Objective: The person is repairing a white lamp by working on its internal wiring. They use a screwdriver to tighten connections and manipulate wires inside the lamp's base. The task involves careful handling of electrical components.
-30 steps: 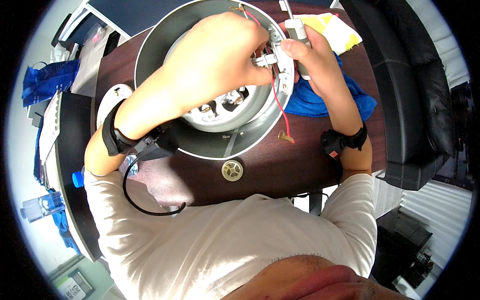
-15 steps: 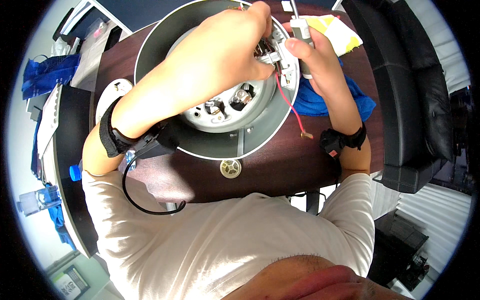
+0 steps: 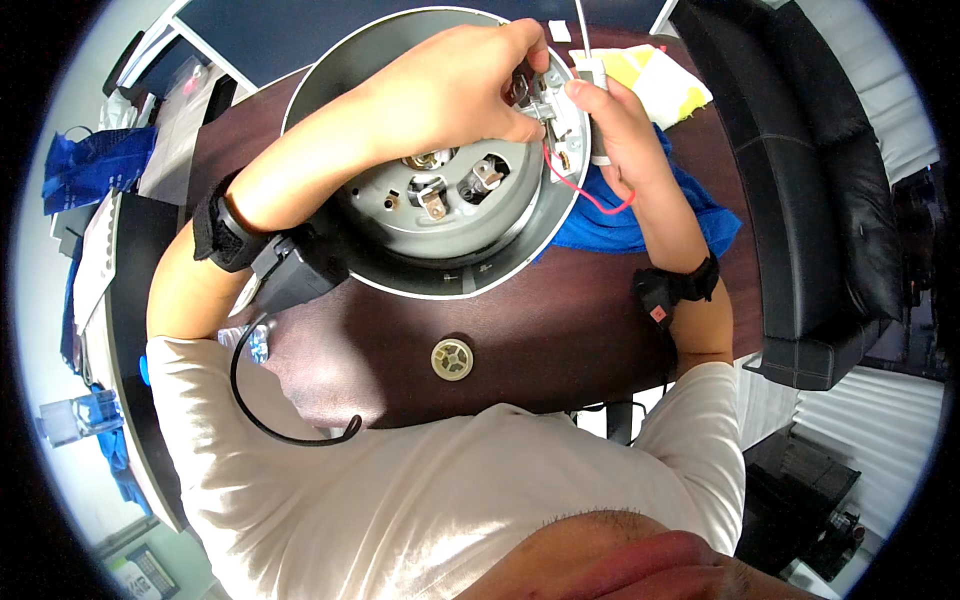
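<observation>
A round grey appliance housing with a white rim stands tilted on the dark wooden table. Inside it sits a grey metal pan-shaped plate with cut-out openings. My left hand reaches over the housing, its thumb and fingers closed around a small metal-and-white fitting at the right inner wall. My right hand, closed beside the right rim, grips a screwdriver with a grey handle, its shaft pointing away. From the fitting a red wire loops over the rim toward my right hand; its end is hard to make out there.
A blue cloth lies under my right forearm, and a yellow-and-white cloth lies beyond my right hand. Nearer me is a small round divided dish. A black sofa borders the table's right side.
The housing has shifted away from me, farther from the small dish. The red wire, which hung down with its brass end showing, now curves up to my right hand. Both hands keep their grips.
</observation>
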### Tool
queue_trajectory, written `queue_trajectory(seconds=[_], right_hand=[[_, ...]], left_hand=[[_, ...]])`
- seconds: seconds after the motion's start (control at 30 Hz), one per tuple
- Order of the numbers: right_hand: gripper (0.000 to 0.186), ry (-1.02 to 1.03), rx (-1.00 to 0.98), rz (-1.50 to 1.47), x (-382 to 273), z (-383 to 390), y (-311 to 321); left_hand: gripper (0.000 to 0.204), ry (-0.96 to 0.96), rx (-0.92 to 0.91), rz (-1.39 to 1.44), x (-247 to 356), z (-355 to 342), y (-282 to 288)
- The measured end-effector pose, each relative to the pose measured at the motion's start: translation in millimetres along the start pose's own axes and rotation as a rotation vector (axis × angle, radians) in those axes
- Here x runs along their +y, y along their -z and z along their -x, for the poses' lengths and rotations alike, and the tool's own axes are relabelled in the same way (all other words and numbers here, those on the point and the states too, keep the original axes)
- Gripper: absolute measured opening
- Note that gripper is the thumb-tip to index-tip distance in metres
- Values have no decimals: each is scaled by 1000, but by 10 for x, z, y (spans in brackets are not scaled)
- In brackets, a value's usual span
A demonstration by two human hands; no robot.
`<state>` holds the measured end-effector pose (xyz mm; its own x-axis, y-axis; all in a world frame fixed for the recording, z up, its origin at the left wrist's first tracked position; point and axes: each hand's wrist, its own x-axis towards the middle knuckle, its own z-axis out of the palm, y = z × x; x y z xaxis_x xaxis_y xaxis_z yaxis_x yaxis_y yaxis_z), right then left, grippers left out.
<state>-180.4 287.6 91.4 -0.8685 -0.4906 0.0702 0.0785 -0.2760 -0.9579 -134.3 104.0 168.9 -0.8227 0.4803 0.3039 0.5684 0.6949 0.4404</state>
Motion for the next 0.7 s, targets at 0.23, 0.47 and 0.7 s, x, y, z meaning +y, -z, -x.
queue_trajectory(seconds=[0.23,0.47,0.7], right_hand=[[30,-37,34,-61,47,-60,52],[30,-45,3,-43,30,-49,53],[33,-37,7,-19,18,-39,45]], left_hand=[[42,165,-151,76,44,-169,48],[44,142,-182,92,69,-134,77],[42,193,-80,69,121,-90,65]])
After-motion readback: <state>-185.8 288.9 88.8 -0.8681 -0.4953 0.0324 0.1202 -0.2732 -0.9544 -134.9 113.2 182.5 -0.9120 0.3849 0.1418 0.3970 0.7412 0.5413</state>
